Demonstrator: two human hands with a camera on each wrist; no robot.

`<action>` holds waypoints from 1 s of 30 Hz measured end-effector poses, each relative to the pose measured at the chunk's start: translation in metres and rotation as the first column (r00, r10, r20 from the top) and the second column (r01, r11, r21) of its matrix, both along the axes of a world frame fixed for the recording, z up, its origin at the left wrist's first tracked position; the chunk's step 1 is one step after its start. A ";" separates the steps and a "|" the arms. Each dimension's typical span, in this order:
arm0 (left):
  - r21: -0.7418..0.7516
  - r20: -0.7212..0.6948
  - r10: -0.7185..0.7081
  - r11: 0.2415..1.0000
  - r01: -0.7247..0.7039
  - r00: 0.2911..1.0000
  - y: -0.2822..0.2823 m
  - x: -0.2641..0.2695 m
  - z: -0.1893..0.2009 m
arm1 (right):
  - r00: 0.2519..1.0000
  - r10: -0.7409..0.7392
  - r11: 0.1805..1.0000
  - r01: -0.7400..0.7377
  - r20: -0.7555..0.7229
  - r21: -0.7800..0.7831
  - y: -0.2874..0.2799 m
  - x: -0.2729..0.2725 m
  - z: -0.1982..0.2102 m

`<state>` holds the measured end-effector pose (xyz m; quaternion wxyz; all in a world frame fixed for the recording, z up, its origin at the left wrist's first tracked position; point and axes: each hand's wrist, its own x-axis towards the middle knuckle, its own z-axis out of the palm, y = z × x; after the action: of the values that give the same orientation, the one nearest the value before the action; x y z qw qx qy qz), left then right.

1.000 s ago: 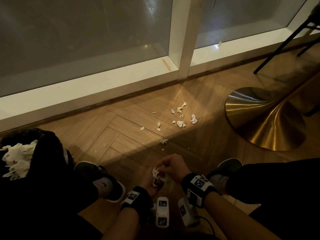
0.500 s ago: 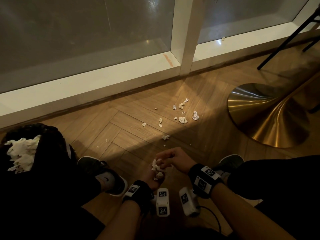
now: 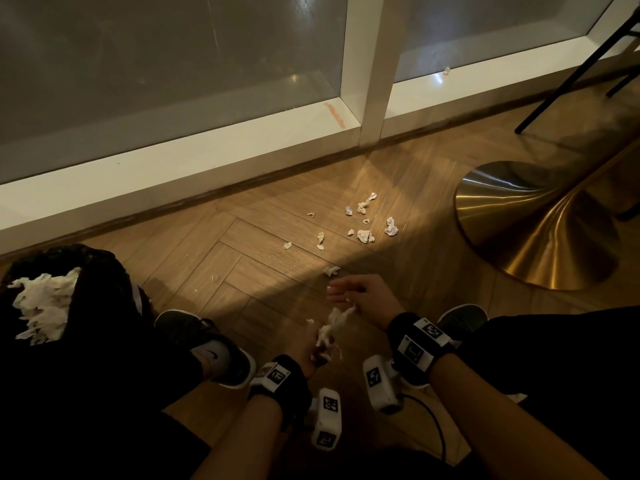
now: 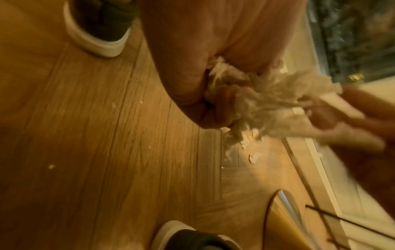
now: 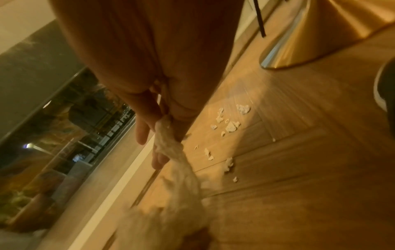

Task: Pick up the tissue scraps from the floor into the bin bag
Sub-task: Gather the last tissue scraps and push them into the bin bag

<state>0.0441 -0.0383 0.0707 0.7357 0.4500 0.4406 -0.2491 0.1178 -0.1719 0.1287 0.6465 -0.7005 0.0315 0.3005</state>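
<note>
My left hand [image 3: 317,346] grips a wad of white tissue [image 3: 329,332] low between my feet; in the left wrist view the fingers [image 4: 215,110] curl round that wad [image 4: 267,103]. My right hand [image 3: 341,292] hovers just ahead with its fingers stretched out, and a strand of the wad touches them [image 5: 166,135]. Several small tissue scraps [image 3: 363,235] lie scattered on the wooden floor ahead, the nearest scrap [image 3: 331,270] just past my right fingertips. The black bin bag [image 3: 100,268] stands at my left, holding a heap of tissue [image 3: 41,303].
A gold cone-shaped table base [image 3: 540,230] stands on the floor to the right of the scraps, with black chair legs [image 3: 571,71] behind it. A white window sill [image 3: 173,161] runs along the far side, one scrap [image 3: 446,70] lying on it. My shoes [image 3: 211,348] flank the hands.
My right hand has drawn forward off the wad and straightened its fingers. The left hand still holds the tissue in about the same place.
</note>
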 end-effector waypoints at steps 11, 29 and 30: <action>0.048 0.233 -0.306 0.952 0.303 0.923 -0.016 0.001 0.029 | 0.977 -0.065 0.989 0.090 -0.203 0.115 -0.001 -0.008 -0.010; 0.059 0.200 -0.222 0.975 0.215 0.954 -0.013 0.004 0.026 | 0.976 0.006 0.990 0.025 -0.216 0.140 0.003 -0.016 -0.016; 0.061 0.182 -0.192 0.981 0.184 0.964 -0.010 0.005 0.024 | 0.980 0.027 0.993 -0.003 -0.197 0.122 0.002 -0.015 -0.017</action>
<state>0.0492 -0.0487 0.0946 0.7368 0.5273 0.3302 -0.2648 0.1027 -0.1696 0.1121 0.6790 -0.6269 0.0724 0.3750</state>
